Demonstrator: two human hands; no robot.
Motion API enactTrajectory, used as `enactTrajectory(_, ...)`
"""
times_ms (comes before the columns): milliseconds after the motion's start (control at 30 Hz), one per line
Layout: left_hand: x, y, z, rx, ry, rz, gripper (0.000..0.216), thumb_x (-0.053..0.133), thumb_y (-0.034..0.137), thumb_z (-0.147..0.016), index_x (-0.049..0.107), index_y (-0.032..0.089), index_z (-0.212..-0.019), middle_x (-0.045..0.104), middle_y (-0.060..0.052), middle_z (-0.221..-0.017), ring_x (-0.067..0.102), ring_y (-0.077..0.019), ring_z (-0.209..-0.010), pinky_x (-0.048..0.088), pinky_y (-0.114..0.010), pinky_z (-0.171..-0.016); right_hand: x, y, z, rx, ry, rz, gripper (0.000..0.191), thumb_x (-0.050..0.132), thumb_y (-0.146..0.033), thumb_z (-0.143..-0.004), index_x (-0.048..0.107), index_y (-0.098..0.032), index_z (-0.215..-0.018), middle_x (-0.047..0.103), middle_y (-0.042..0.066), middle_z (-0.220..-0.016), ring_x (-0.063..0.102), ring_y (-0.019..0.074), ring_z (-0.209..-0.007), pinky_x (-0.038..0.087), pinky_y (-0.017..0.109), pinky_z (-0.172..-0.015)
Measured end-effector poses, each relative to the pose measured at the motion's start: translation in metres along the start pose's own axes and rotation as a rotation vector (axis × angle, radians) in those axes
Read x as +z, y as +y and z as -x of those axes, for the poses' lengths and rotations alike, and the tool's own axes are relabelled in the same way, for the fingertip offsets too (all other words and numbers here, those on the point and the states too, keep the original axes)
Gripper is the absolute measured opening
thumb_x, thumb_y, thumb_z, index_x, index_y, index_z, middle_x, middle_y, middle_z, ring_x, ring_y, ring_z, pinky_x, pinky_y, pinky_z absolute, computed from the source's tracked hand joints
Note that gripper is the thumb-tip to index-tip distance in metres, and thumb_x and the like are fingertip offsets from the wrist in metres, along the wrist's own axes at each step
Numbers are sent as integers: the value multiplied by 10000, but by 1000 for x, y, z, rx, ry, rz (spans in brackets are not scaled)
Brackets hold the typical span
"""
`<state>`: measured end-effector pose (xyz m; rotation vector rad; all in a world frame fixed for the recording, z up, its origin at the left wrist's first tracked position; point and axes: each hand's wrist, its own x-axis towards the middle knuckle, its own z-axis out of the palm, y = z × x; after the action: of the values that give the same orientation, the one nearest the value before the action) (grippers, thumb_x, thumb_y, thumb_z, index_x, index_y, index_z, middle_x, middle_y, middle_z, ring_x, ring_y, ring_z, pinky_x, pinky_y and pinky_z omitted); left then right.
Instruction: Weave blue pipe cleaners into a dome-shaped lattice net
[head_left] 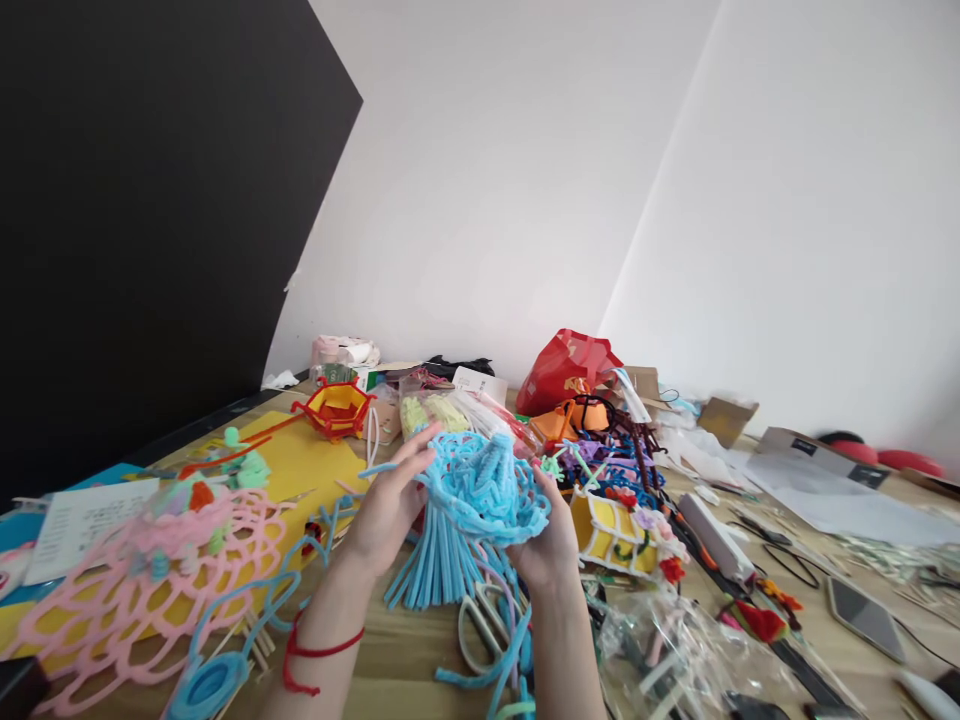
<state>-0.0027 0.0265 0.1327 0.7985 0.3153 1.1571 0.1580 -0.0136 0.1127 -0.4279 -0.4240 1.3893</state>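
Centrally, a light-blue pipe-cleaner weave (pixel 484 485) was held up above the wooden table (pixel 405 650), just in front of the person. It was gripped at its left edge by the left hand (pixel 390 505), whose fingers were closed against the rim with one finger stretched along the top. Its right edge was clamped by the right hand (pixel 551 545), the thumb pressed over the fuzzy strands. Loose blue ends (pixel 435 570) were left hanging below the weave (straight and bunched together), near a pair of white scissors (pixel 484 620) laid on the table. A red string bracelet (pixel 315 655) was worn on the left wrist. To the left, a pink net (pixel 150 590) was spread partly over a yellow sheet (pixel 315 465). Just beside the right hand, a yellow-and-white basket (pixel 619 530) was set, and a red bag (pixel 566 370) was seen farther back by the wall.
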Motion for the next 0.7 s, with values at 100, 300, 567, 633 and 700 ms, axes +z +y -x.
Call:
enactTrajectory(100,-8,7,4,-13,-70,-112,468,671,76,-722,615,215,-1165,655,-63,-1174,579,-245,-1111,481,-266,-860,0,-3,2,32,-18,21,177,552,-258,-814,691,-163,-867,742,29,-775,690,219,-842,490,399,-870)
enactTrajectory(300,-19,16,10,41,-140,-257,550,726,-127,-493,715,198,-937,576,-101,-1281,401,-298,-1292,481,-248,-903,-3,-6,1,-14,-28,9,220,530,-295,-802,692,-169,-883,739,35,-771,668,236,-918,454,421,-919)
enactTrajectory(567,-22,0,3,33,-144,-308,605,737,-58,-541,663,195,-1086,560,-115,-1294,617,-265,-1045,555,-328,-824,0,-7,-1,-126,-83,-31,282,518,-375,-806,669,-224,-990,725,37,-984,635,241,-1006,418,465,-952)
enactTrajectory(633,-17,-3,2,91,-108,-331,523,710,-37,-591,676,183,-1065,548,-100,-1314,611,-251,-1067,544,-288,-842,1,-8,1,-147,-68,-55,327,507,-438,-811,675,-215,-980,724,47,-991,636,246,-1006,422,467,-950)
enactTrajectory(700,-11,-4,3,117,-65,-267,463,672,-48,-624,691,170,-1033,566,-94,-1299,565,-249,-1145,507,-255,-898,2,-8,4,-162,-56,-81,342,512,-459,-809,681,-203,-962,729,53,-971,643,248,-989,425,468,-947)
